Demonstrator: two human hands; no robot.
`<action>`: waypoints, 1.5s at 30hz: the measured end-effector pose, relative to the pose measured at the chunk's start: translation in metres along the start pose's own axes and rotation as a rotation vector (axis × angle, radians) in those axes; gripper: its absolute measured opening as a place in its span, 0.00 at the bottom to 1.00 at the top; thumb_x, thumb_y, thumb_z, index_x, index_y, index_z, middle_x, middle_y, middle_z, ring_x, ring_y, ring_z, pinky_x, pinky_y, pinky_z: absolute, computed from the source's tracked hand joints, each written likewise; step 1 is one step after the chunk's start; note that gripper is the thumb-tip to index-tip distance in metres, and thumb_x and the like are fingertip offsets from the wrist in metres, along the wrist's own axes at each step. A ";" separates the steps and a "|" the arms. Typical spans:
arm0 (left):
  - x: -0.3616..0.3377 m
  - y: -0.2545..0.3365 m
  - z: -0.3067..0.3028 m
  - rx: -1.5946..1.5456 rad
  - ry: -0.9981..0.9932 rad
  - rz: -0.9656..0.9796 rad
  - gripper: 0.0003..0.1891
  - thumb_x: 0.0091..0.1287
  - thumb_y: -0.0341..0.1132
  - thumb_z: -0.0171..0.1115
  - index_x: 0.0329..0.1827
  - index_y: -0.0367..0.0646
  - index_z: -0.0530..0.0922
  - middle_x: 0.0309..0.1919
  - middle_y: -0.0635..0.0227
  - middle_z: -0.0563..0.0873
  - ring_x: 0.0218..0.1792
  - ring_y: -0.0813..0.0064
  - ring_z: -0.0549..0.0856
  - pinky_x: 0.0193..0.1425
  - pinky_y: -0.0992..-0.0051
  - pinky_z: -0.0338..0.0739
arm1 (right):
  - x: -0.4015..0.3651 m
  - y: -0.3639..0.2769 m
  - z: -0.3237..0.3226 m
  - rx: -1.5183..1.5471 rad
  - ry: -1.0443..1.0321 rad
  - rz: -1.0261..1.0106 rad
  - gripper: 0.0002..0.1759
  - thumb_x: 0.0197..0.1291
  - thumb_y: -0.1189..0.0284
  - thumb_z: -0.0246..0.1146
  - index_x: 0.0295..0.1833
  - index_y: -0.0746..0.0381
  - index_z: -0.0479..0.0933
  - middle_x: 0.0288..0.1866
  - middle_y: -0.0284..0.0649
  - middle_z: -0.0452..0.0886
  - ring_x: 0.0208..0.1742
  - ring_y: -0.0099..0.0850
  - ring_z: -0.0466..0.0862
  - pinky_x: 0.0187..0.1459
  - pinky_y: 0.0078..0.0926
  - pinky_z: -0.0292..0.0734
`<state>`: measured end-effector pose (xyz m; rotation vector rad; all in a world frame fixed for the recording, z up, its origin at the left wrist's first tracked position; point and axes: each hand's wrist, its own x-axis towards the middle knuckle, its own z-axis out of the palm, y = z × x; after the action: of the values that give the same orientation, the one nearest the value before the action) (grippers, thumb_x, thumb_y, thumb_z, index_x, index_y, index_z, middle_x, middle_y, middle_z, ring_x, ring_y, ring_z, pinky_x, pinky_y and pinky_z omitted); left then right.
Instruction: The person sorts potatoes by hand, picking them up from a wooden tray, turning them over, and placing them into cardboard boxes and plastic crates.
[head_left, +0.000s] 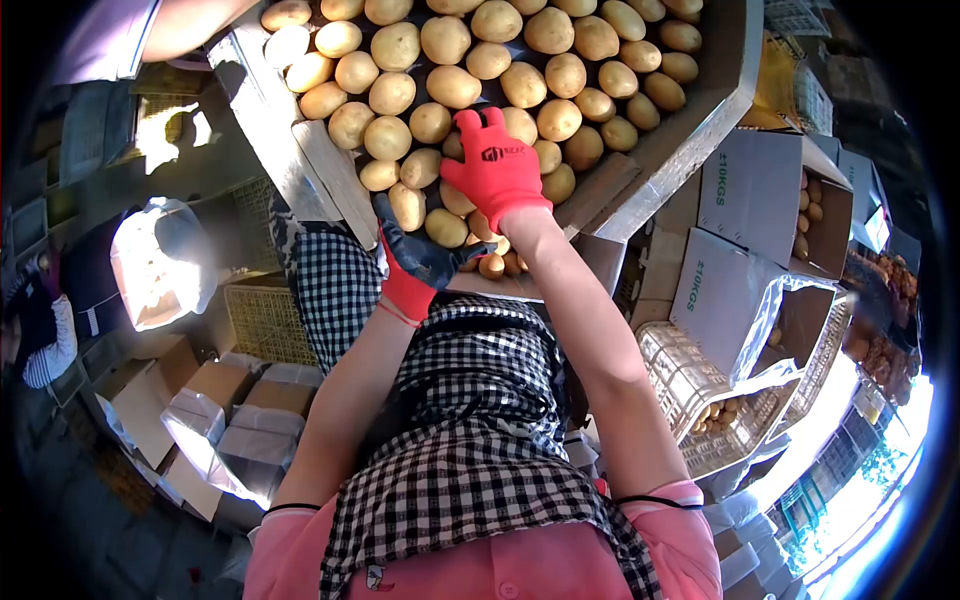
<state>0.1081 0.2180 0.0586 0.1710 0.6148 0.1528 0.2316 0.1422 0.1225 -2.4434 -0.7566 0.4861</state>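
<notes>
Potatoes (394,46) cover a sloping wooden-sided tray (697,120) and narrow down to its mouth in front of me. My right hand (497,165), in a red glove with black fingertips, reaches palm down among them. Its fingers curl over a potato (454,147) at the thumb side, though the palm side is hidden. Lower down, my left hand (422,262), gloved in red and black, is cupped at the mouth with thumb and fingers spread apart. Beside its thumb are smaller potatoes (491,266), above a cardboard edge (505,286).
At right stand cardboard boxes (745,190) with potatoes inside and a cream plastic crate (680,365). Wrapped boxes (255,425) and a yellow crate (268,322) are on the left. A person's striped sleeve (50,348) shows at far left. Wooden boards (335,180) flank the tray's mouth.
</notes>
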 end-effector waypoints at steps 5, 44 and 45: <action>-0.007 0.007 0.008 -0.158 -0.273 -0.136 0.37 0.72 0.67 0.42 0.76 0.53 0.59 0.72 0.64 0.68 0.72 0.54 0.69 0.69 0.42 0.72 | -0.078 0.036 -0.073 -0.011 0.478 -0.048 0.31 0.47 0.69 0.79 0.58 0.60 0.77 0.54 0.44 0.77 0.43 0.37 0.83 0.44 0.33 0.82; -0.010 0.011 -0.003 -0.128 -0.136 -0.159 0.35 0.72 0.68 0.42 0.72 0.52 0.65 0.67 0.62 0.72 0.61 0.51 0.78 0.57 0.42 0.80 | -0.058 0.065 -0.127 -0.304 0.374 -0.162 0.23 0.55 0.71 0.71 0.58 0.52 0.79 0.62 0.51 0.76 0.59 0.52 0.79 0.54 0.43 0.78; -0.008 0.010 -0.007 -0.137 -0.134 -0.157 0.35 0.72 0.68 0.42 0.72 0.52 0.65 0.67 0.62 0.72 0.61 0.51 0.78 0.57 0.42 0.80 | -0.089 0.082 -0.154 -0.353 0.471 -0.057 0.26 0.52 0.73 0.73 0.59 0.52 0.80 0.63 0.51 0.76 0.60 0.50 0.79 0.54 0.41 0.78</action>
<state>0.0967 0.2265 0.0598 -0.0004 0.4800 0.0308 0.2686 -0.0271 0.2127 -2.6916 -0.7486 -0.2671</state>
